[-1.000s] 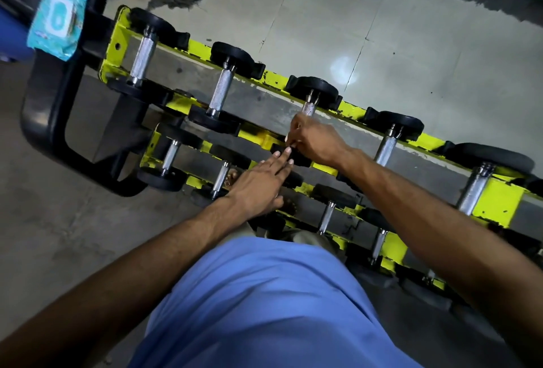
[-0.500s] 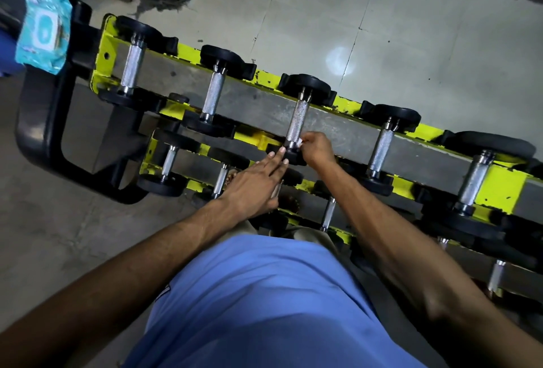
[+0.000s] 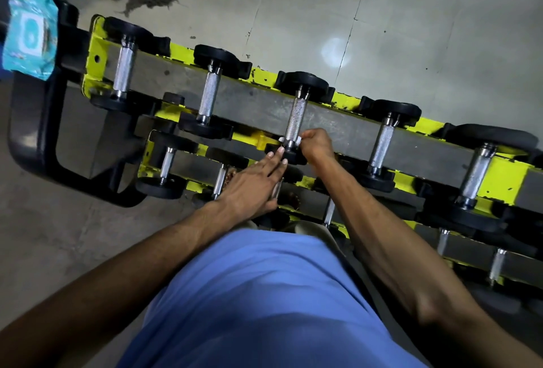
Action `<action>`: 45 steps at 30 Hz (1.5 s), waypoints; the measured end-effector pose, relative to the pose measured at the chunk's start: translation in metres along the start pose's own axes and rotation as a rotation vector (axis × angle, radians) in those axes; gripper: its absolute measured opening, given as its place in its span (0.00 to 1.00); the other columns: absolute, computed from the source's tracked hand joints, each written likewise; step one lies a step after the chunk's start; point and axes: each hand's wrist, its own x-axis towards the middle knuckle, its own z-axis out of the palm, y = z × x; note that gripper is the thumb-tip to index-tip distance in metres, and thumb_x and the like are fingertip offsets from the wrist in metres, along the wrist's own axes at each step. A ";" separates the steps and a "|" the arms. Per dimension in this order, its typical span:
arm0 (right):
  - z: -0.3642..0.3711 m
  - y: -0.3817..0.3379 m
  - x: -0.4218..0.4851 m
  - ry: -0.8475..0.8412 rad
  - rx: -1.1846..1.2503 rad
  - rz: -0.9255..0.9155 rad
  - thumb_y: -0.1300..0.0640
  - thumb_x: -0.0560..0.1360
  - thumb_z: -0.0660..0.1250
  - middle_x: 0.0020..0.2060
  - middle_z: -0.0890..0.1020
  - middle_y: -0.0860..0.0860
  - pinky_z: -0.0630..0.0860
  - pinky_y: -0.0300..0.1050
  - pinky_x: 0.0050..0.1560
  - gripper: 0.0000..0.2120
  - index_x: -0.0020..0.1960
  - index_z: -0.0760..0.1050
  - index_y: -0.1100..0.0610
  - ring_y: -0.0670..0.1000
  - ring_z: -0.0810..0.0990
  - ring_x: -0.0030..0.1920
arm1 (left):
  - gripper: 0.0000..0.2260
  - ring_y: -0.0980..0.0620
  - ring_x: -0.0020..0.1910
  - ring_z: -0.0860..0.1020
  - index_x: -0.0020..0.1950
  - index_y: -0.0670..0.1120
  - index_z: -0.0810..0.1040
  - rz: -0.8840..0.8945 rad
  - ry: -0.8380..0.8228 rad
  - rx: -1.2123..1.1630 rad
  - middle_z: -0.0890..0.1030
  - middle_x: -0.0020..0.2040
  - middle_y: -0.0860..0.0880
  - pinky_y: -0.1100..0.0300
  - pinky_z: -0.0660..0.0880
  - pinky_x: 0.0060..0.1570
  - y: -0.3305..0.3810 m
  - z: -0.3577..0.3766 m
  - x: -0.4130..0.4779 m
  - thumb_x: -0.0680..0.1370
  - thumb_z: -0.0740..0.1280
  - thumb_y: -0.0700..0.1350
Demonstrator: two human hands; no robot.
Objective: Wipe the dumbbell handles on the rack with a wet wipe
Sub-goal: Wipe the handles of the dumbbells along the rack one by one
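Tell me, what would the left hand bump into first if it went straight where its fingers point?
Probably the black near end of the dumbbell that the right hand grips; the left hand has fingertips almost on it, though depth is unclear.

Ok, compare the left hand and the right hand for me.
The left hand lies flat with straight fingers; the right hand is curled. The right hand pinches a white wet wipe round the near end of the dumbbell handle; the left hand holds nothing, its fingertips touching that dumbbell's black near head. Both are at the same top-row dumbbell.
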 end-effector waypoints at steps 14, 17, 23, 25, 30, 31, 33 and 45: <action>-0.016 -0.059 -0.004 -0.153 -1.297 -1.153 0.50 0.76 0.66 0.45 0.82 0.49 0.67 0.54 0.56 0.08 0.48 0.82 0.52 0.56 0.74 0.55 | 0.41 0.45 0.85 0.51 0.85 0.42 0.54 -0.003 0.050 -0.011 0.46 0.86 0.41 0.51 0.58 0.81 0.002 0.001 0.003 0.78 0.69 0.53; -0.003 -0.086 -0.005 -0.334 -1.677 -0.983 0.50 0.80 0.63 0.52 0.84 0.52 0.63 0.55 0.64 0.09 0.53 0.80 0.53 0.55 0.76 0.57 | 0.41 0.44 0.85 0.53 0.84 0.41 0.57 -0.016 0.051 -0.017 0.48 0.86 0.40 0.49 0.60 0.81 0.003 0.002 0.003 0.77 0.71 0.53; 0.012 -0.107 -0.004 -0.548 -1.738 -0.715 0.53 0.81 0.60 0.58 0.81 0.51 0.60 0.58 0.70 0.11 0.61 0.76 0.53 0.55 0.78 0.61 | 0.38 0.43 0.84 0.55 0.83 0.42 0.62 -0.013 0.054 -0.012 0.52 0.85 0.40 0.47 0.60 0.80 0.001 0.004 0.003 0.76 0.70 0.52; 0.003 -0.104 -0.002 -0.508 -1.667 -0.826 0.53 0.80 0.62 0.55 0.83 0.53 0.64 0.57 0.67 0.09 0.56 0.79 0.52 0.58 0.77 0.58 | 0.38 0.44 0.84 0.53 0.83 0.42 0.60 -0.004 0.051 -0.009 0.51 0.86 0.41 0.47 0.59 0.81 0.001 0.005 0.005 0.77 0.70 0.53; -0.029 -0.079 -0.014 -0.286 -1.341 -1.088 0.51 0.77 0.65 0.48 0.79 0.52 0.69 0.53 0.55 0.08 0.50 0.82 0.49 0.57 0.75 0.55 | 0.41 0.45 0.85 0.50 0.86 0.42 0.53 -0.014 0.041 -0.007 0.44 0.86 0.41 0.47 0.59 0.81 0.000 0.009 0.005 0.79 0.68 0.54; -0.033 -0.068 -0.018 -0.246 -1.253 -1.066 0.51 0.78 0.65 0.48 0.79 0.53 0.71 0.52 0.51 0.07 0.51 0.81 0.50 0.58 0.77 0.54 | 0.42 0.45 0.85 0.50 0.86 0.42 0.51 -0.016 0.035 -0.009 0.43 0.86 0.42 0.47 0.59 0.81 0.000 0.009 0.003 0.78 0.69 0.53; -0.038 -0.043 -0.027 -0.160 -1.087 -1.000 0.52 0.78 0.65 0.47 0.78 0.53 0.75 0.49 0.41 0.06 0.53 0.78 0.52 0.58 0.80 0.48 | 0.43 0.46 0.85 0.49 0.86 0.43 0.50 -0.013 0.024 -0.006 0.41 0.86 0.43 0.47 0.58 0.81 -0.002 0.008 0.003 0.78 0.69 0.53; -0.034 -0.031 -0.018 -0.038 -1.090 -1.146 0.51 0.80 0.65 0.46 0.73 0.51 0.73 0.44 0.38 0.09 0.51 0.79 0.55 0.50 0.72 0.42 | 0.42 0.46 0.85 0.48 0.86 0.42 0.49 -0.007 -0.023 0.002 0.42 0.86 0.42 0.50 0.55 0.82 0.002 -0.002 0.004 0.79 0.69 0.52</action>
